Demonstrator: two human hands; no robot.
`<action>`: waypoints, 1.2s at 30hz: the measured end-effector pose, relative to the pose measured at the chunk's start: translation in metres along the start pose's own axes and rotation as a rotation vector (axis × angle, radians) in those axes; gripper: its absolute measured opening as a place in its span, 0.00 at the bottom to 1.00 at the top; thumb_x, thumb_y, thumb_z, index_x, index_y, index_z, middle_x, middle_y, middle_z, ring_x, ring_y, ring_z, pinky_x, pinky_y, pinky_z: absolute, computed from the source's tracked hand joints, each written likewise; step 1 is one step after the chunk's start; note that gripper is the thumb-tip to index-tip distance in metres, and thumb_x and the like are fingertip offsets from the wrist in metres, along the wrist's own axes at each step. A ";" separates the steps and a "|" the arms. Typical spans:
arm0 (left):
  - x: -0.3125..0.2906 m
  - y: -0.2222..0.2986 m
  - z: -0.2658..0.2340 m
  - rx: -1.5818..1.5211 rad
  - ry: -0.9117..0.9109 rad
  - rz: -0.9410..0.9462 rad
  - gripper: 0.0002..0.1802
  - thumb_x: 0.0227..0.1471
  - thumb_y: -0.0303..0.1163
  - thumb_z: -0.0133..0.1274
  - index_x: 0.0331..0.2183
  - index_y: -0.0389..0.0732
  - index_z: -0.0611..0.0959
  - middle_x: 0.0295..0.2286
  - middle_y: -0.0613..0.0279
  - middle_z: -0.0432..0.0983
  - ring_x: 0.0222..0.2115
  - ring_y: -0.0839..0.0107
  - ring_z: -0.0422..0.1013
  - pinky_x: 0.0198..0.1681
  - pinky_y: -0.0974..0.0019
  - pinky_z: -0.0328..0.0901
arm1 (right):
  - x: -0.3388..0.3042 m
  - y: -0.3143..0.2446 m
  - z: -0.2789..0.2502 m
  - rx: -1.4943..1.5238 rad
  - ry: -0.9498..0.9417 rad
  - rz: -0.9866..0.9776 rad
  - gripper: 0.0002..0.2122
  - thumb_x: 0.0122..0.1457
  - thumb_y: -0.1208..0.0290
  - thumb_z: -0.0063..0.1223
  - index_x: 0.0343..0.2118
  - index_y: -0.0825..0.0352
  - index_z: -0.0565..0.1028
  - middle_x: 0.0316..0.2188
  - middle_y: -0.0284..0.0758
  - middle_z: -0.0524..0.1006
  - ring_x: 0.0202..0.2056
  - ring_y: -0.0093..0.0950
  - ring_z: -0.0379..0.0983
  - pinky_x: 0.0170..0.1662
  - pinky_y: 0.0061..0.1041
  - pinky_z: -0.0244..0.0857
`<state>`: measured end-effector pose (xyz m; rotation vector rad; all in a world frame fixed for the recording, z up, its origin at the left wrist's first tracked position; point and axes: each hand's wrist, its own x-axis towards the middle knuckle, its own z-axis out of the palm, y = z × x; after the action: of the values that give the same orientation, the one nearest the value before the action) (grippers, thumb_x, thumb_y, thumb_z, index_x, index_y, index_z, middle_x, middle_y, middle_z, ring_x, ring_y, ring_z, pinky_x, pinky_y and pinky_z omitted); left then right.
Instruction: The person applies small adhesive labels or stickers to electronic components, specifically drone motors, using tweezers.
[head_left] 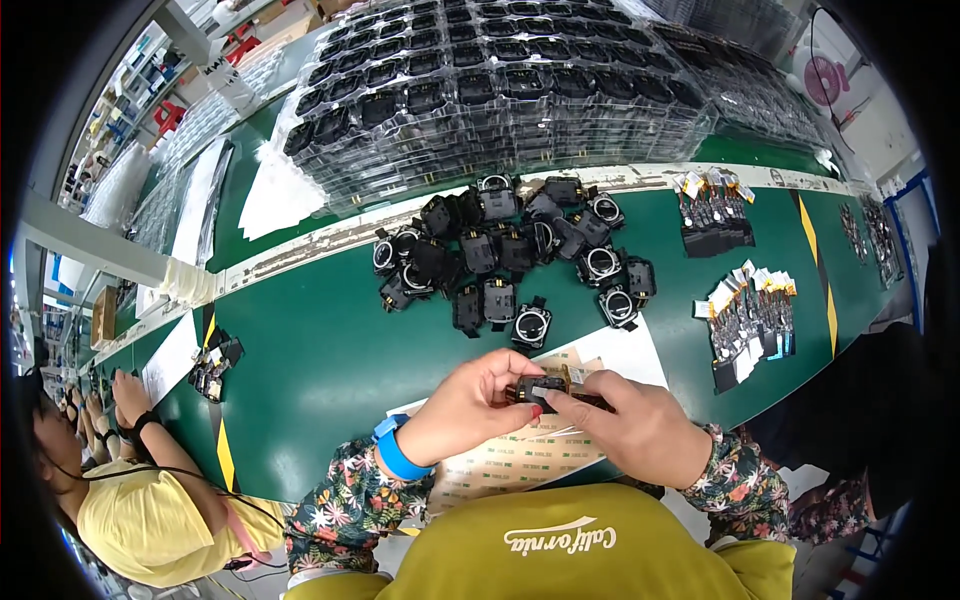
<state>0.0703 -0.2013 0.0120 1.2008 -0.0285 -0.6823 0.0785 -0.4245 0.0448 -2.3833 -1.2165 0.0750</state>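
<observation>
Above a stack of tan-backed adhesive sheets [520, 465], my two hands meet over a small black plastic housing [540, 386]. My left hand [465, 405], with a blue band at the wrist, grips its left side between thumb and fingers. From the right, my right hand [645, 425] presses its thumb to the housing, fingers curled round the other side. A small tan tab [574, 374] sticks up by the right fingers; what it belongs to is hidden. Just beyond lies a loose heap of black housings [500, 250], some with round, silver-ringed lenses.
Stacked clear trays [520, 130] of black parts stand along the back. On the right lie two bundles of small circuit parts [750, 325] with white and yellow tabs. Another small bunch [213, 365] sits at the left, near a co-worker in yellow [150, 515].
</observation>
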 end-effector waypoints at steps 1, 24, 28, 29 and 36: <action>0.000 0.000 0.000 0.009 -0.001 -0.005 0.17 0.48 0.18 0.52 0.42 0.35 0.70 0.33 0.66 0.73 0.30 0.85 0.68 0.32 0.79 0.64 | -0.001 0.000 0.000 0.000 0.000 0.002 0.19 0.45 0.79 0.53 0.44 0.63 0.74 0.29 0.35 0.69 0.24 0.28 0.72 0.25 0.23 0.69; -0.002 0.000 0.007 0.124 0.117 0.004 0.08 0.47 0.18 0.52 0.34 0.33 0.76 0.27 0.67 0.75 0.27 0.85 0.69 0.29 0.79 0.65 | 0.001 -0.004 -0.005 -0.122 -0.118 -0.061 0.24 0.43 0.77 0.51 0.48 0.63 0.70 0.31 0.34 0.67 0.23 0.27 0.70 0.24 0.23 0.67; 0.000 0.000 0.009 0.195 0.166 -0.038 0.06 0.47 0.17 0.50 0.32 0.32 0.76 0.27 0.66 0.75 0.27 0.83 0.70 0.28 0.78 0.66 | 0.001 -0.005 -0.005 -0.127 -0.128 -0.075 0.19 0.47 0.76 0.50 0.46 0.65 0.72 0.33 0.36 0.67 0.24 0.25 0.70 0.26 0.21 0.66; 0.001 0.000 0.009 0.221 0.179 -0.062 0.05 0.47 0.17 0.50 0.31 0.32 0.76 0.26 0.65 0.75 0.27 0.83 0.70 0.28 0.78 0.66 | 0.000 -0.003 -0.006 -0.129 -0.126 -0.067 0.19 0.47 0.76 0.50 0.46 0.65 0.72 0.33 0.36 0.67 0.24 0.25 0.70 0.26 0.21 0.66; -0.003 -0.004 0.012 0.265 0.108 0.033 0.06 0.47 0.16 0.48 0.31 0.31 0.76 0.28 0.61 0.76 0.28 0.80 0.72 0.28 0.77 0.67 | -0.003 0.042 -0.029 0.516 0.473 0.013 0.09 0.60 0.72 0.44 0.35 0.71 0.76 0.34 0.36 0.69 0.25 0.19 0.67 0.31 0.18 0.65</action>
<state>0.0619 -0.2104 0.0142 1.4877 -0.0496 -0.5963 0.1157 -0.4593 0.0527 -1.8198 -0.8325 -0.1476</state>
